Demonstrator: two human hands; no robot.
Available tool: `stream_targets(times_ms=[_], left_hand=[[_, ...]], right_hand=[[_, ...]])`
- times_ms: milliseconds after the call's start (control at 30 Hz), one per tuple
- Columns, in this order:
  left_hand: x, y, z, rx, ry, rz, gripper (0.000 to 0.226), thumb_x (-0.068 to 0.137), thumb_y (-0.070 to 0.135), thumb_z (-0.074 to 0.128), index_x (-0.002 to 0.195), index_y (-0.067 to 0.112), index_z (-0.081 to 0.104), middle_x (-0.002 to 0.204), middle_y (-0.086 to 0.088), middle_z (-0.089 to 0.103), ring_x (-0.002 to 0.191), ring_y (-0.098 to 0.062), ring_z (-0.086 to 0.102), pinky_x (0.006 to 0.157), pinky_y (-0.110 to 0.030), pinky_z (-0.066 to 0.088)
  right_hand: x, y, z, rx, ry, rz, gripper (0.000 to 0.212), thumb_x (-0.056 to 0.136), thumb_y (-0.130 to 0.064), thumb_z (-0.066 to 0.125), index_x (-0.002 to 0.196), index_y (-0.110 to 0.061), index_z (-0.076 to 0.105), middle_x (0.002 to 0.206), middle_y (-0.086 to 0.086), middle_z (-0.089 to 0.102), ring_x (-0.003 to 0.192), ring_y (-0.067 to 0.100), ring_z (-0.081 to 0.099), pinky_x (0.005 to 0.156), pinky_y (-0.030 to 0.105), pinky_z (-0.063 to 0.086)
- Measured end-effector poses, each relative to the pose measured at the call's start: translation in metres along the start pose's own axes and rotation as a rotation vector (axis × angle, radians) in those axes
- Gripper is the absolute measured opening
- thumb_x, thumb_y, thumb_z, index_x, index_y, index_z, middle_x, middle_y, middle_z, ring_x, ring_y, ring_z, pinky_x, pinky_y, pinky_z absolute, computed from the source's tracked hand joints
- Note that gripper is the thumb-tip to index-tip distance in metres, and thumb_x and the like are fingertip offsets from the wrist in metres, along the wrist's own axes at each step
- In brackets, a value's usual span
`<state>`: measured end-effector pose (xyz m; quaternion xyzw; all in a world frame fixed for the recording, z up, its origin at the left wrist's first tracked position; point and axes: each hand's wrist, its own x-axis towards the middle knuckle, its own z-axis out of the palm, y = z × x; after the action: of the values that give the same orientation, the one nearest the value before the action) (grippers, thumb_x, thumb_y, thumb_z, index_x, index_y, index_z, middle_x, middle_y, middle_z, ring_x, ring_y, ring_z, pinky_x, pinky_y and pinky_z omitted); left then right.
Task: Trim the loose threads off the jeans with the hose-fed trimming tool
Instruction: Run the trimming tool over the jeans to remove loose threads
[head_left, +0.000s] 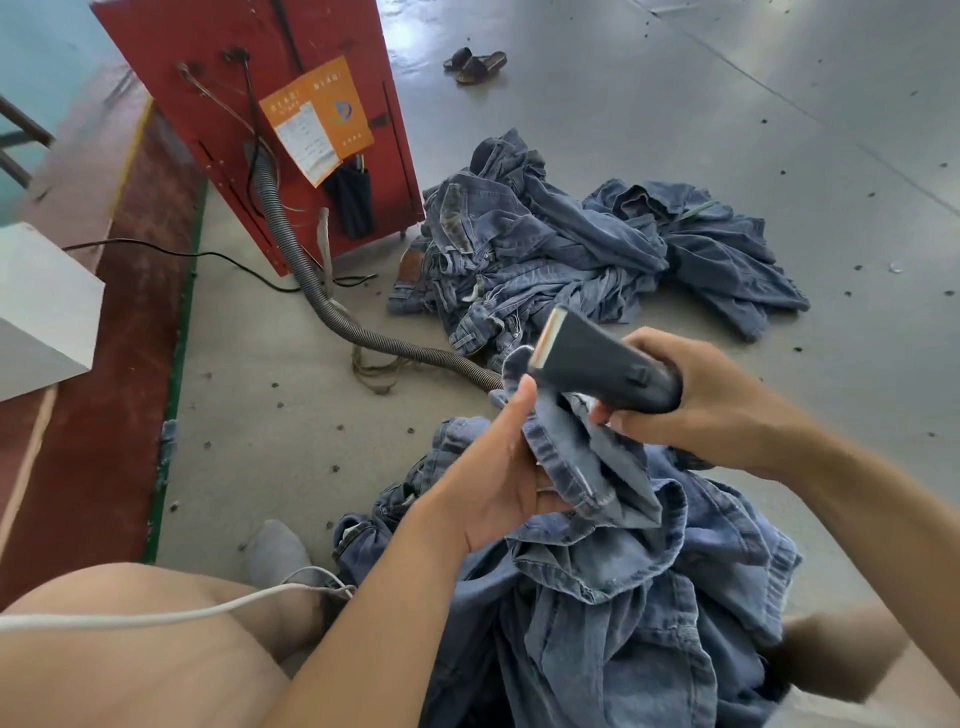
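Observation:
A pair of blue jeans (639, 587) lies bunched in my lap. My left hand (498, 478) grips a folded hem of them and lifts it up, thumb pointing upward along the cloth. My right hand (696, 400) holds the dark grey trimming tool (597, 364) by its handle. The tool's flat cutting head points up and left, just above the held hem. A ribbed grey hose (322, 306) runs across the floor from the red machine (270, 114) toward the tool; its last stretch is hidden behind the denim.
A pile of more jeans (561, 244) lies on the grey floor ahead. Sandals (475, 65) sit far back. A black cable (208, 255) crosses the floor at left, beside a white box (41, 306) and a red strip. My bare legs and a white cord (156, 616) are below.

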<state>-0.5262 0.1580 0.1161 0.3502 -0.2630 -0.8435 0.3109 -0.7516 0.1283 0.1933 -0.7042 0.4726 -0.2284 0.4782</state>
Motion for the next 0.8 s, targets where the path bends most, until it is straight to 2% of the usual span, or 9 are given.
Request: stream_targets(times_ms=[67, 100, 200, 267, 400, 533, 600, 700, 800], left_hand=[[0.001, -0.005, 0.001, -0.111, 0.075, 0.032, 0.057, 0.097, 0.054, 0.059, 0.132, 0.009, 0.065, 0.128, -0.019, 0.067, 0.107, -0.032, 0.07, 0.093, -0.049, 0.059], [0.002, -0.006, 0.0, -0.161, 0.119, 0.051, 0.049, 0.098, 0.045, 0.059, 0.129, 0.008, 0.066, 0.126, -0.021, 0.067, 0.103, -0.03, 0.07, 0.092, -0.049, 0.06], [0.004, 0.0, -0.01, -0.31, 0.24, 0.143, 0.04, 0.104, 0.034, 0.051, 0.121, 0.002, 0.069, 0.117, -0.02, 0.069, 0.097, -0.029, 0.072, 0.094, -0.048, 0.058], [0.005, 0.009, -0.018, -0.378, 0.298, 0.207, 0.043, 0.108, 0.035, 0.044, 0.115, 0.001, 0.07, 0.11, -0.02, 0.073, 0.093, -0.03, 0.075, 0.083, -0.047, 0.064], [0.004, 0.017, -0.019, -0.337, 0.383, 0.252, 0.049, 0.111, 0.038, 0.037, 0.121, 0.001, 0.067, 0.107, -0.019, 0.076, 0.092, -0.029, 0.076, 0.071, -0.041, 0.063], [0.004, 0.013, -0.011, -0.267, 0.367, 0.268, 0.047, 0.112, 0.038, 0.036, 0.126, 0.004, 0.065, 0.115, -0.019, 0.075, 0.098, -0.029, 0.075, 0.076, -0.043, 0.063], [0.003, 0.012, -0.005, -0.256, 0.321, 0.276, 0.048, 0.112, 0.037, 0.036, 0.128, 0.003, 0.065, 0.123, -0.021, 0.072, 0.102, -0.031, 0.074, 0.08, -0.046, 0.062], [0.002, 0.007, 0.002, -0.243, 0.237, 0.254, 0.047, 0.112, 0.036, 0.035, 0.129, 0.003, 0.064, 0.123, -0.022, 0.071, 0.1, -0.031, 0.074, 0.082, -0.048, 0.061], [0.0, 0.003, 0.006, -0.238, 0.188, 0.22, 0.048, 0.112, 0.036, 0.033, 0.137, 0.004, 0.058, 0.12, -0.018, 0.073, 0.101, -0.031, 0.074, 0.083, -0.048, 0.061]], right_hand=[[0.004, -0.001, 0.005, -0.102, 0.017, -0.002, 0.041, 0.082, -0.004, 0.083, 0.112, -0.022, 0.062, 0.095, -0.01, 0.079, 0.087, 0.006, 0.074, 0.071, 0.018, 0.055], [0.005, 0.0, 0.005, -0.169, 0.081, -0.006, 0.038, 0.083, -0.012, 0.085, 0.111, -0.024, 0.061, 0.094, -0.01, 0.077, 0.085, 0.005, 0.072, 0.071, 0.02, 0.054], [0.007, -0.004, 0.0, -0.266, 0.277, 0.044, 0.05, 0.078, -0.053, 0.08, 0.115, -0.033, 0.051, 0.092, -0.012, 0.068, 0.074, 0.009, 0.069, 0.065, 0.029, 0.053], [0.002, -0.011, -0.01, -0.235, 0.315, 0.01, 0.056, 0.07, -0.07, 0.07, 0.114, -0.044, 0.047, 0.081, -0.012, 0.069, 0.061, 0.008, 0.071, 0.059, 0.027, 0.054], [-0.011, -0.017, -0.026, -0.381, 0.154, -0.074, 0.044, 0.072, -0.069, 0.07, 0.109, -0.046, 0.06, 0.084, -0.017, 0.07, 0.064, 0.008, 0.07, 0.065, 0.041, 0.059], [-0.017, -0.016, -0.024, -0.549, -0.061, -0.032, 0.024, 0.079, -0.065, 0.072, 0.094, -0.049, 0.061, 0.077, -0.022, 0.068, 0.065, 0.002, 0.065, 0.055, 0.02, 0.045], [-0.014, -0.015, -0.022, -0.601, -0.094, -0.02, 0.02, 0.082, -0.059, 0.074, 0.09, -0.049, 0.059, 0.078, -0.026, 0.066, 0.07, -0.001, 0.063, 0.059, 0.018, 0.045], [-0.007, -0.016, -0.015, -0.619, -0.142, -0.009, 0.02, 0.082, -0.059, 0.073, 0.087, -0.044, 0.06, 0.082, -0.028, 0.065, 0.074, -0.001, 0.061, 0.056, 0.02, 0.039], [-0.001, -0.016, -0.008, -0.579, -0.08, -0.043, 0.022, 0.081, -0.059, 0.072, 0.092, -0.042, 0.063, 0.085, -0.032, 0.064, 0.074, -0.003, 0.061, 0.059, 0.024, 0.039]])
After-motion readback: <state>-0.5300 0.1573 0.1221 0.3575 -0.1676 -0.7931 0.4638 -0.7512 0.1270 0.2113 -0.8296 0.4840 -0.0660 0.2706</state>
